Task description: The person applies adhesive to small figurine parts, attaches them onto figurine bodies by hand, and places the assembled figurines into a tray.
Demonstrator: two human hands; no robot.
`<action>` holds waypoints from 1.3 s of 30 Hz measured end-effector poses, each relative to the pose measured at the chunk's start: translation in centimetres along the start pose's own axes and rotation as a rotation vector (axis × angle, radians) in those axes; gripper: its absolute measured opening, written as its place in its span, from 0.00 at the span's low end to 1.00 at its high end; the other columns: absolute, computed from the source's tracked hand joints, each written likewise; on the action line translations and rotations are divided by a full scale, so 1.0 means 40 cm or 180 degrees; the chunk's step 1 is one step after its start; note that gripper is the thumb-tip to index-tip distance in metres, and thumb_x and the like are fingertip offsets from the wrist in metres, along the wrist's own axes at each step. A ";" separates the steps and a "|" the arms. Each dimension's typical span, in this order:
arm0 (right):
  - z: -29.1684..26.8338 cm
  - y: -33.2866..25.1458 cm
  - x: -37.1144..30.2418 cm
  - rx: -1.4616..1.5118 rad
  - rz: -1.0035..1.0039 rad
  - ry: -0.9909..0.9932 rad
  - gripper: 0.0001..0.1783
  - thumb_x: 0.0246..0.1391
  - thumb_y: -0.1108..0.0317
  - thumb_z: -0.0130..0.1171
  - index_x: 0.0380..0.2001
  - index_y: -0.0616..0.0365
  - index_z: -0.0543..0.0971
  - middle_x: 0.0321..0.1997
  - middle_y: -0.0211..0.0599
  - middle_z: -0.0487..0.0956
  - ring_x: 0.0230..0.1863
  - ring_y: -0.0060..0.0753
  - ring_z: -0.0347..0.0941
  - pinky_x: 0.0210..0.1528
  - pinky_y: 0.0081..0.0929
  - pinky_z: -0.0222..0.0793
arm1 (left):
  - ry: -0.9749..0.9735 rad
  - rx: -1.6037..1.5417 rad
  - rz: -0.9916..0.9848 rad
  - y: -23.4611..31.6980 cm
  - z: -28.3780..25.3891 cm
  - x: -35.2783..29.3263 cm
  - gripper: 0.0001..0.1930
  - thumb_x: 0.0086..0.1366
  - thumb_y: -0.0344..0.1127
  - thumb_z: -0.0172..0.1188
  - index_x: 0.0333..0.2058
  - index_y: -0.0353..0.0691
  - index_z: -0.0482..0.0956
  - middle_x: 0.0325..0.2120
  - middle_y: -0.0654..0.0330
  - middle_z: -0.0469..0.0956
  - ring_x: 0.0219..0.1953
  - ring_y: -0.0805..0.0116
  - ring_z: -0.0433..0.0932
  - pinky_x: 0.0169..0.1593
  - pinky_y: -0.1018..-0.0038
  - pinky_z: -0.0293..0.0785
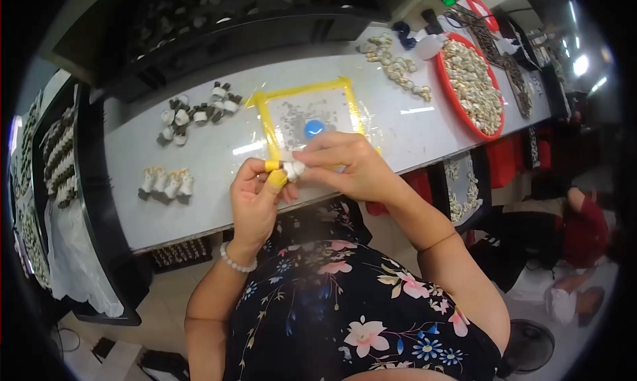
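Observation:
Over the table's near edge, my left hand pinches a small white figure that has a dark end. Yellow wraps cover two of its fingertips. My right hand closes on the same piece from the other side, thumb and fingers pressed together; fine detail between the fingers is too small to make out. Just beyond both hands, a blue round lid-like thing lies within a yellow-taped square, among scattered small grey bits.
Several white figures stand at the left, with white-and-dark pieces behind them. At the right, a red oval basket holds many small pale pieces, near a pale cluster. A black rack borders the table's left; another person sits at right.

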State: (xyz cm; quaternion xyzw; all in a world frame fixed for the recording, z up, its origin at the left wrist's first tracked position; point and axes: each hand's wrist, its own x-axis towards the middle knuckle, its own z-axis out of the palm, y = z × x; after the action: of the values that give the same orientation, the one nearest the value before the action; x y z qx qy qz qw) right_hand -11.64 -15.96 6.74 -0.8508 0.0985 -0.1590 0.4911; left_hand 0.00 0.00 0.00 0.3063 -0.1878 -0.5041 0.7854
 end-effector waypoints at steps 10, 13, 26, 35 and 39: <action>-0.236 0.144 0.017 -0.2028 0.0222 0.1108 0.10 0.42 0.75 0.61 0.32 0.62 0.79 0.35 0.39 0.77 0.37 0.38 0.74 0.39 0.29 0.69 | 0.0273 0.4738 0.1726 0.121 -0.007 -0.101 0.12 0.50 0.18 0.62 0.34 0.31 0.72 0.33 0.52 0.75 0.32 0.56 0.75 0.37 0.68 0.73; -0.285 0.181 0.027 -0.2902 0.0410 0.1401 0.11 0.42 0.74 0.58 0.33 0.58 0.79 0.36 0.40 0.77 0.41 0.44 0.72 0.44 0.34 0.68 | 0.0570 0.5569 0.2104 0.134 -0.041 -0.131 0.15 0.46 0.17 0.62 0.34 0.32 0.72 0.33 0.50 0.73 0.33 0.50 0.72 0.38 0.63 0.70; -0.104 0.103 -0.003 -0.2144 -0.0107 0.0876 0.12 0.44 0.73 0.62 0.35 0.63 0.77 0.27 0.38 0.75 0.30 0.35 0.70 0.36 0.29 0.66 | 0.1577 0.5992 0.2376 0.219 -0.053 -0.056 0.15 0.47 0.27 0.64 0.34 0.31 0.73 0.37 0.48 0.70 0.37 0.52 0.69 0.40 0.63 0.68; -0.137 0.090 0.001 -0.1251 0.0222 0.0726 0.12 0.50 0.73 0.59 0.39 0.62 0.78 0.34 0.39 0.74 0.32 0.32 0.70 0.36 0.24 0.67 | 0.1241 0.6613 0.0871 0.274 -0.051 0.103 0.13 0.52 0.25 0.59 0.38 0.31 0.73 0.34 0.47 0.73 0.38 0.51 0.73 0.40 0.64 0.70; -0.142 0.110 0.012 -0.1140 0.0080 0.0297 0.12 0.50 0.73 0.58 0.40 0.61 0.79 0.36 0.40 0.75 0.34 0.33 0.72 0.38 0.24 0.68 | 0.1109 0.6653 0.0622 0.282 -0.047 0.107 0.11 0.51 0.22 0.58 0.35 0.29 0.71 0.34 0.47 0.72 0.35 0.54 0.74 0.38 0.66 0.71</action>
State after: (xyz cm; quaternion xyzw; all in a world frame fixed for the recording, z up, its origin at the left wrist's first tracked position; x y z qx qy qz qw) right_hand -13.34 -22.88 5.67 -0.9150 0.1585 -0.1721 0.3286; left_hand 10.59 0.11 6.10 0.8802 -0.4362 0.0235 0.1855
